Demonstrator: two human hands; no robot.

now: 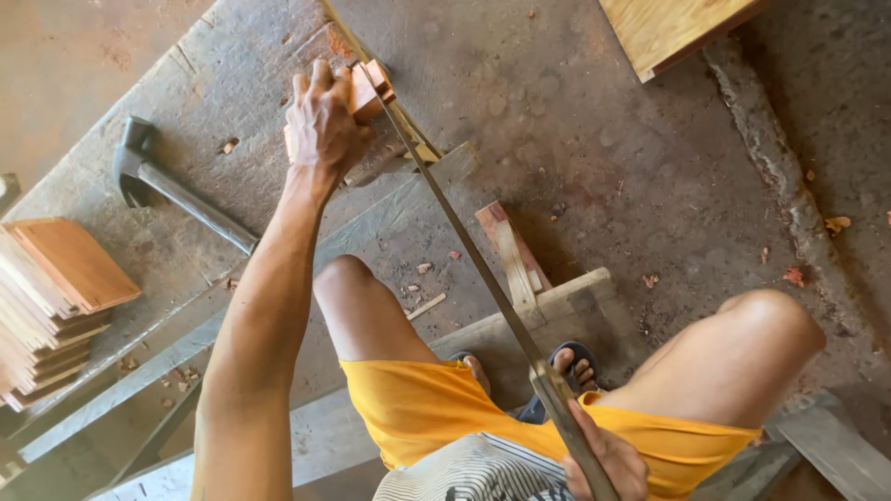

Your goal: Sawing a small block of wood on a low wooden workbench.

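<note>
Right hand [608,455]: lowest in the view, just above the yellow shorts [436,408]; its fingers are wrapped around the near end of a long handsaw [469,246].
Handsaw: thin grey blade seen edge-on, running diagonally from the right hand up and left to the small wooden block [369,88]; its far end meets the block.
Legs: both knees bare and spread apart, one on each side of the blade; a foot in a dark sandal [575,364] rests on a grey plank below.
Left arm: stretched forward from the lower left up to the desk [213,83].
Left hand [320,125]: laid over the wooden block, fingers curled together and pressing it down against the desk's edge.
Wooden block: reddish-brown, small, at the near edge of the desk, partly covered by the left hand, its right end showing beside the blade.
Hammer [167,186]: dark head and handle, lying on the desk to the left of the left hand, well apart from it.
Stack of boards [56,297]: thin reddish-brown pieces piled at the left edge of the view.
Offcut [510,255]: short pale strip on the concrete floor, between the knees.
Plywood sheet [668,28]: light yellow, at the top right corner, farthest away.
</note>
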